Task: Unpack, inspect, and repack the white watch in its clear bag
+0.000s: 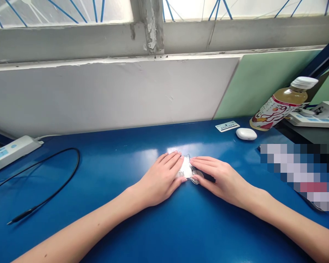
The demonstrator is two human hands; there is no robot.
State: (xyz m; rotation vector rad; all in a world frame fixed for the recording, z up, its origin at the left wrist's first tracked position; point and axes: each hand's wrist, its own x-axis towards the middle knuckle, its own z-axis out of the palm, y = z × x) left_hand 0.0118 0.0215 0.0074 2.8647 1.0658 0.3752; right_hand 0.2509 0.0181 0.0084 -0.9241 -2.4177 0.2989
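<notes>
Both of my hands lie flat on a glossy blue table [153,233], fingertips meeting over a small white packet [185,168] of clear plastic. My left hand [160,180] has its fingers stretched out together, pressing on the packet's left side. My right hand [218,179] lies flat too, fingers extended and touching the packet's right edge. Most of the packet is hidden under the fingers; I cannot make out what it contains.
At the back right stand a tilted tea bottle [282,104] with a white cap, a white earbud case [246,134] and a small white label card [227,126]. A white power strip [9,151] and black cable [57,182] lie at left. A blurred patch [298,171] covers the right edge.
</notes>
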